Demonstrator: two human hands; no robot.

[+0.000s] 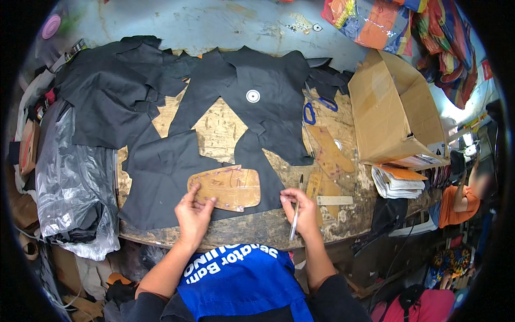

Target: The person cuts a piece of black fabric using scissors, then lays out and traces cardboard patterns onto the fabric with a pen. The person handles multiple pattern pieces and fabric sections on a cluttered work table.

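Template [230,188] lay on black sheet [161,185].
Left hand [193,216] touched the template's left end, grip apart; right hand [304,214], to its right, had grip clamped on a pen [294,222].

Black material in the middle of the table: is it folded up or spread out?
Spread out: the black material lies broadly across the wooden table, which shows between its angular edges. Any hidden folds: cannot tell.
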